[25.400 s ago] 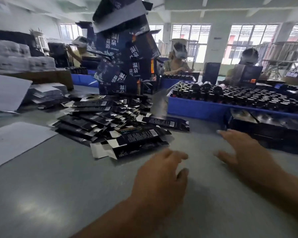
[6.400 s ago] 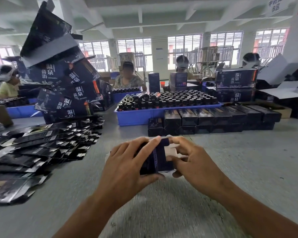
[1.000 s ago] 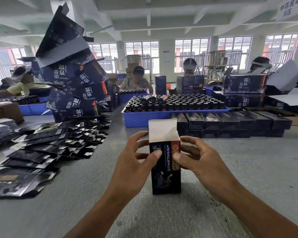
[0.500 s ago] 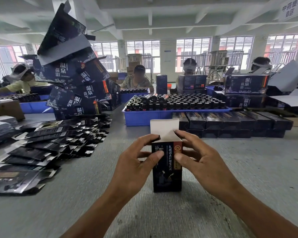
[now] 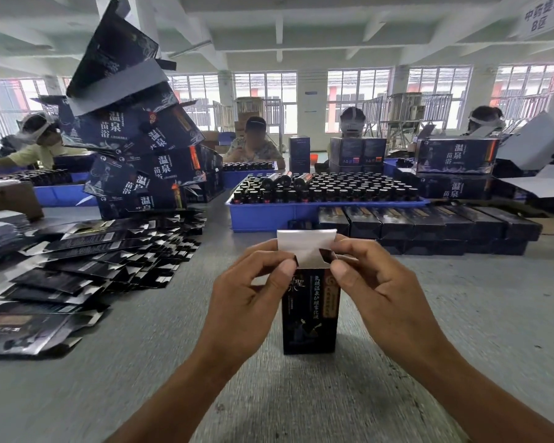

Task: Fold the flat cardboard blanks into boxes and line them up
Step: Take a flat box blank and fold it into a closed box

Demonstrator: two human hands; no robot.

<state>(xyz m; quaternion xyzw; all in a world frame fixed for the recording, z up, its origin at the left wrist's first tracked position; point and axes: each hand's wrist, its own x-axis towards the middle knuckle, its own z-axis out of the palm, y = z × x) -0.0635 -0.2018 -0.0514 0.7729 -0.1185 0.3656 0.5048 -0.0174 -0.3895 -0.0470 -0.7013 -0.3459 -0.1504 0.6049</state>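
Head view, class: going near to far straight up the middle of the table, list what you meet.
Upright dark box pinched at its white top flap by left hand and right hand → row of folded boxes → blue tray of bottles → seated person.

Two hands [image 5: 253, 302], one upright box [image 5: 311, 314], four seated people [image 5: 256, 145], one blue bottle tray [image 5: 263, 215].

box [image 5: 310, 310]: glossy printed cardboard, white matt inside | table [image 5: 461, 314]: grey, rough-textured | tray [image 5: 259, 215]: blue plastic
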